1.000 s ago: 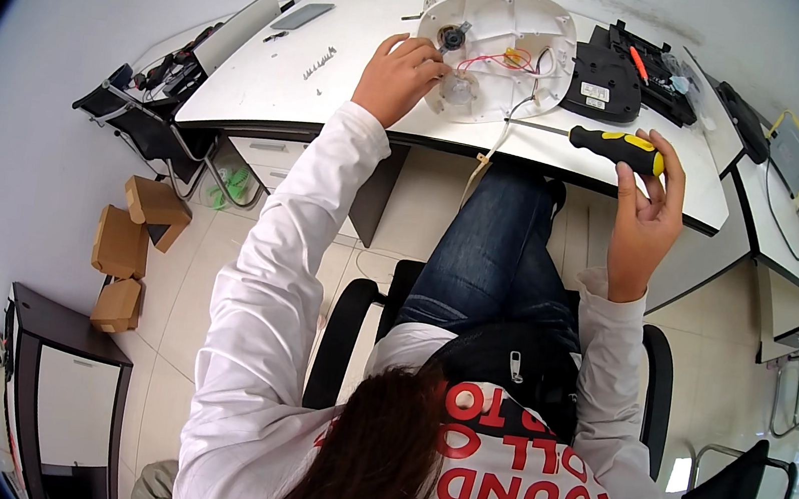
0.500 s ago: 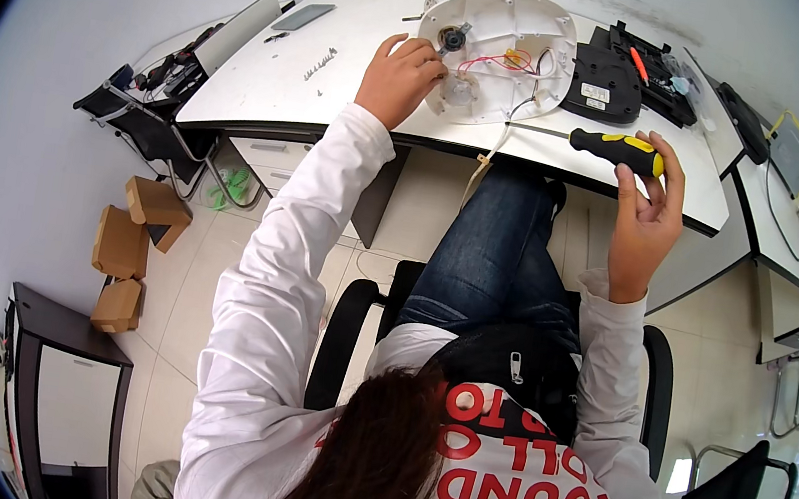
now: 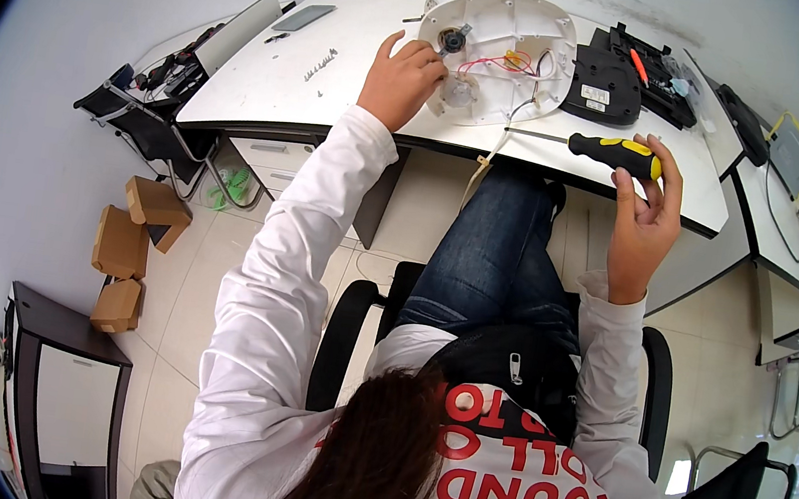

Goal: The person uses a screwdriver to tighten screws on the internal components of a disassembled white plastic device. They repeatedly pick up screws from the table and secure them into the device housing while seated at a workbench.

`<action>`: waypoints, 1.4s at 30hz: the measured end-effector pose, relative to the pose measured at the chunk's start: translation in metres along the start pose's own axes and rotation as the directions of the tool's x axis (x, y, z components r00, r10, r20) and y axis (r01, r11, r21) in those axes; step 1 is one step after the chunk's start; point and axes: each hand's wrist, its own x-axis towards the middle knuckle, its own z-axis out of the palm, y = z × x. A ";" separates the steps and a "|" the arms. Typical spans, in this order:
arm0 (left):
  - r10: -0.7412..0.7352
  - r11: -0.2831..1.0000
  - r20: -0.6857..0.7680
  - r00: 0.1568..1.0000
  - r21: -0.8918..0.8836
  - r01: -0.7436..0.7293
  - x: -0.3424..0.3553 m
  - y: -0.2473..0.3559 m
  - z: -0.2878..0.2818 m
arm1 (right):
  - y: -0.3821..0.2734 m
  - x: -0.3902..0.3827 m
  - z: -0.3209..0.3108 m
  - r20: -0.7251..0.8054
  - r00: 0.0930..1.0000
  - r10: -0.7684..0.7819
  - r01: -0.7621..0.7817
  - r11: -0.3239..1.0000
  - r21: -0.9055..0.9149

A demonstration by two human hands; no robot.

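Observation:
A white plastic housing (image 3: 509, 32), its inside facing up, lies near the front edge of the desk. A round black speaker (image 3: 453, 42), a clear round part (image 3: 459, 92) and red wires (image 3: 485, 60) sit inside it. My left hand (image 3: 402, 80) is at the housing's left rim beside the speaker, fingers curled together; what lies between the fingertips is hidden. My right hand (image 3: 648, 217) grips the handle of a yellow-and-black screwdriver (image 3: 614, 154) between thumb and fingers. Its shaft points left, the tip by a pale cable (image 3: 484, 165) that hangs over the desk edge.
Right of the housing lie a black plastic cover (image 3: 602, 89) and a black tray (image 3: 677, 99) with a red-handled tool (image 3: 639, 65). Several screws (image 3: 321, 65) and a grey flat device (image 3: 304, 17) are on the desk's left. Cardboard boxes (image 3: 123, 243) stand on the floor.
My left hand has shifted very slightly at the housing's rim. The right hand and screwdriver are nearly still.

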 end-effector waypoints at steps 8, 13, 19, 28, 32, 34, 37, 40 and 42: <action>0.037 0.998 -0.018 0.999 -0.043 -0.038 -0.002 -0.005 0.002 | 0.001 0.000 -0.001 0.012 1.000 0.008 -0.008 1.000 0.003; 0.021 1.000 -0.021 1.000 -0.020 -0.021 0.000 -0.002 0.000 | 0.002 0.000 -0.001 0.009 1.000 0.008 -0.008 1.000 0.001; -0.045 0.991 -0.142 0.989 -0.128 0.027 -0.004 0.005 -0.014 | 0.002 0.000 -0.002 0.006 1.000 0.007 -0.007 1.000 0.000; -0.890 0.193 -0.008 0.455 -0.912 0.363 -0.053 -0.036 -0.022 | -0.005 -0.001 -0.005 -0.006 0.993 0.114 -0.114 0.993 0.042; -0.887 0.124 0.096 0.452 -0.893 0.433 -0.097 -0.072 -0.005 | -0.001 -0.001 -0.005 0.001 0.995 0.101 -0.101 0.994 0.034; -0.911 0.098 0.114 0.396 -0.874 0.476 -0.112 -0.082 0.003 | 0.000 0.000 -0.003 0.002 0.993 0.117 -0.117 0.993 0.030; -0.972 0.079 0.008 0.234 -0.929 0.362 -0.137 -0.110 0.018 | -0.004 -0.002 0.008 0.012 0.991 0.136 -0.136 0.988 0.071; -0.971 0.171 -0.137 0.198 -0.971 0.169 -0.157 -0.109 -0.004 | 0.002 -0.005 0.004 0.000 0.997 0.080 -0.080 0.997 -0.019; -0.978 0.084 -0.044 0.204 -0.978 0.191 -0.192 -0.089 -0.048 | 0.000 -0.002 -0.011 -0.024 0.998 0.067 -0.068 0.996 -0.057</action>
